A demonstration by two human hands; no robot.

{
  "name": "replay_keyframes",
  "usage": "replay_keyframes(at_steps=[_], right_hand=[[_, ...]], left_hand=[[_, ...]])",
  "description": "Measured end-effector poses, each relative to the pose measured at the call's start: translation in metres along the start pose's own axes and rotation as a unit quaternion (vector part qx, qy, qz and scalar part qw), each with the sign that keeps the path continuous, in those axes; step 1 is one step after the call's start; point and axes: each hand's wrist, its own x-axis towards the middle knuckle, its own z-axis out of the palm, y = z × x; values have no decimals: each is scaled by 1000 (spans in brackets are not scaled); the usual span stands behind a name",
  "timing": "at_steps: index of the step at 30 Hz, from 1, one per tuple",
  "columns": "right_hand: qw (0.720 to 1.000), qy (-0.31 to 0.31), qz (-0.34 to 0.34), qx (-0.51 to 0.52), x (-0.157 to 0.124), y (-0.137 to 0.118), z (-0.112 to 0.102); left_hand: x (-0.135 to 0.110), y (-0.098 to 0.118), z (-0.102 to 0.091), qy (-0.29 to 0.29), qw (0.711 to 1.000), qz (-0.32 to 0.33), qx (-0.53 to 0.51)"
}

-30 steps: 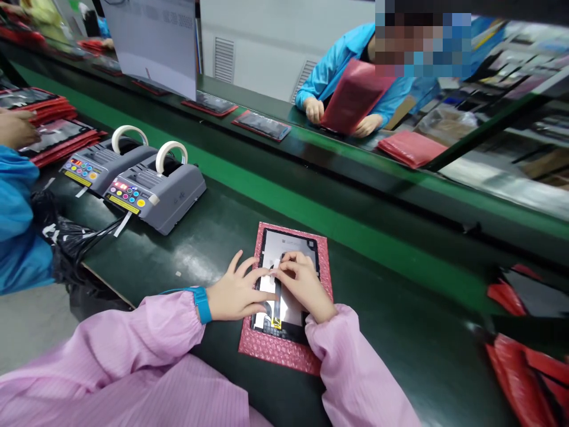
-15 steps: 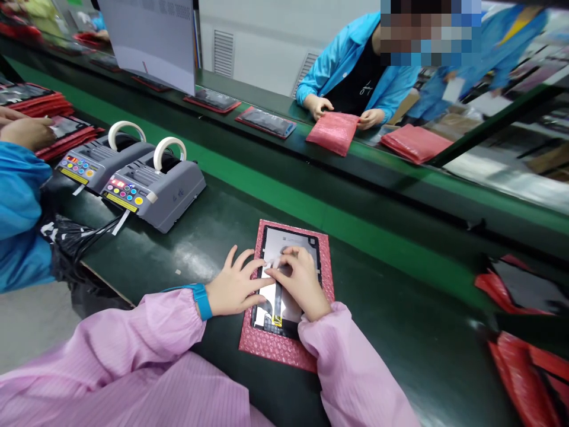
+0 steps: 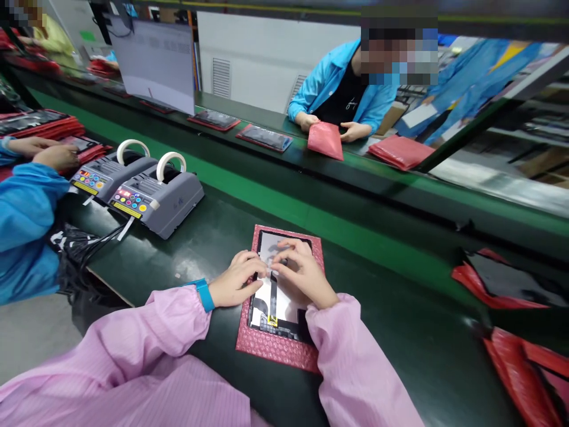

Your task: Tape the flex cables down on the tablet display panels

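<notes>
A flat tablet-like panel (image 3: pixel 272 308) with a silvery back lies on a pink bubble-wrap sheet (image 3: pixel 271 349) on the dark green bench. My left hand (image 3: pixel 235 283) rests on the panel's left edge with its fingers curled and pressed down. My right hand (image 3: pixel 300 274) lies over the panel's middle, fingertips pinched near a small white strip of tape (image 3: pixel 271 270) that meets my left fingertips. A black ribbon strip runs down the panel to a yellow tag (image 3: pixel 272 321).
Two grey tape dispensers (image 3: pixel 155 193) with white rolls stand at the left. A co-worker's blue sleeve (image 3: pixel 24 225) is at far left. Across the green conveyor (image 3: pixel 311 219) a person in blue handles a pink bag (image 3: pixel 325 140). Red bags (image 3: pixel 511 284) lie at the right.
My left fingers have drawn in from spread to curled at the panel's edge. The person across the belt has lowered the pink bag to the bench. The view has shifted slightly.
</notes>
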Motion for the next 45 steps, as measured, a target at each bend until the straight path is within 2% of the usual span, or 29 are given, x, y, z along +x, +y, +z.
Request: replay_keyframes(at_steps=[2,4,9,12,14,17,20,23,29,34,40,45], right_hand=[[1000,-11,12,17,0,-1,-7],[998,10,41,36,1,3,-18],[975,161,139,65,-7,29,-49],[959,205,170,96,-15,44,-55],[959,196,180,97,-17,51,-52],[968,143,193,72,-17,56,-46],[977,81,192,51,-15,57,-37],[982,49,182,9,-9,54,-27],[976,49,199,-78,0,51,-11],[971,59,213,-87,0,51,-7],[973,59,201,-99,2,42,-7],[973,68,190,-114,2,39,-5]], left_hand=[[3,3,1,-5,999,-15,32],[8,6,2,-6,996,-22,82],[32,-4,7,-53,971,64,223],[52,-16,9,-70,956,83,274],[65,-24,9,-61,953,76,288],[76,-33,7,-58,956,65,279],[79,-39,7,-66,967,37,243],[80,-41,8,-67,977,2,205],[85,-36,8,-69,981,-44,173],[87,-34,10,-69,982,-56,169],[90,-32,18,-29,983,-103,147],[91,-31,22,-15,983,-114,142]])
